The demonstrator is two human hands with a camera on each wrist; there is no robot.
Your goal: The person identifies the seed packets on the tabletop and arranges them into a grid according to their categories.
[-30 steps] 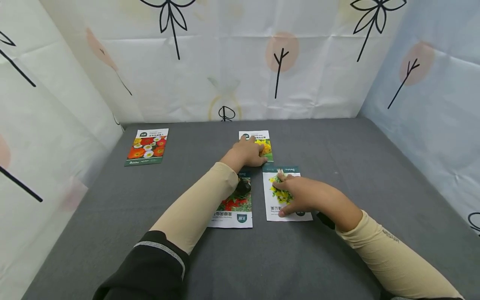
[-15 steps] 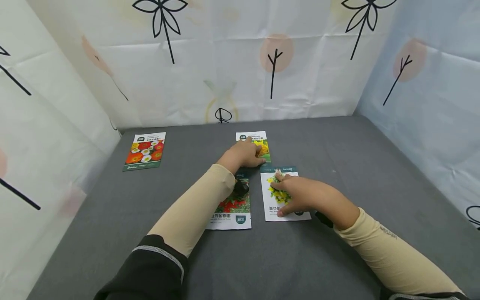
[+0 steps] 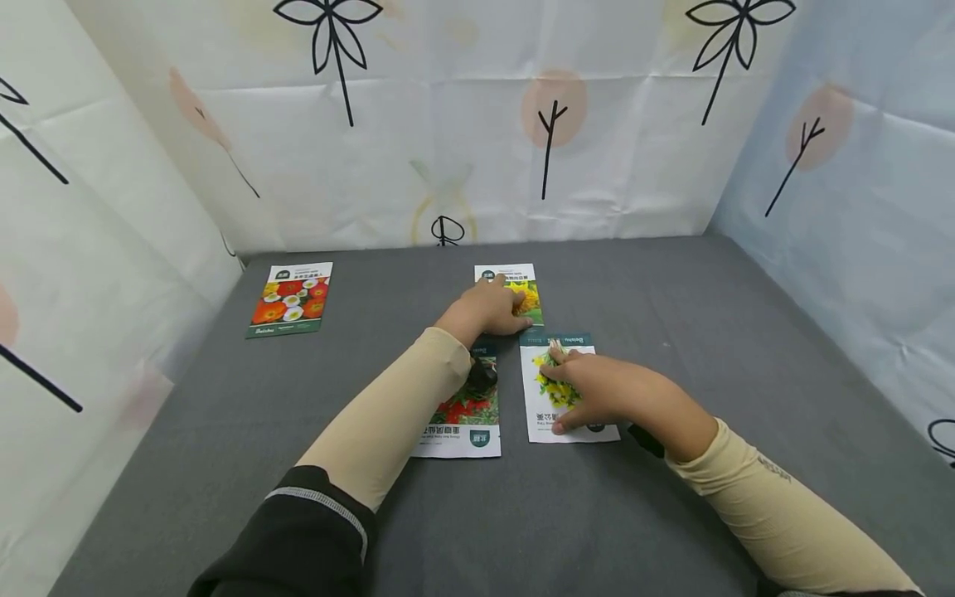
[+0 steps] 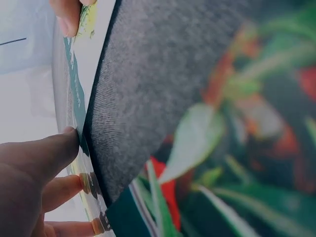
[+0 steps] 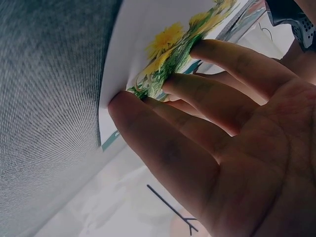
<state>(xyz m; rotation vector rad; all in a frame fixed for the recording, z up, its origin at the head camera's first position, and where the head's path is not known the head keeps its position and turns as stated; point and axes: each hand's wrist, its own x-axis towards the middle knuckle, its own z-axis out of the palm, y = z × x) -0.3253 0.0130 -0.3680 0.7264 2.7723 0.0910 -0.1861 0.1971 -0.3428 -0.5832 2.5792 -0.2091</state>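
Observation:
My left hand [image 3: 488, 308] rests on a seed packet with yellow flowers [image 3: 531, 303] at the far middle of the table, fingers spread and covering its left part. In the left wrist view its thumb [image 4: 57, 150] touches down near this packet's lower edge. Just in front lies an upside-down white dandelion packet [image 3: 539, 402], its green edge close to the far packet. My right hand [image 3: 608, 390] presses on it with spread fingertips, also seen in the right wrist view on the dandelion packet [image 5: 165, 42]. Under my left forearm a red-flower packet [image 3: 485, 410] is partly hidden.
Another seed packet with red, orange and white flowers [image 3: 291, 300] lies at the table's far left. Grey cloth covers the table [image 3: 597, 522]. Printed white curtains [image 3: 477, 124] enclose its back and sides.

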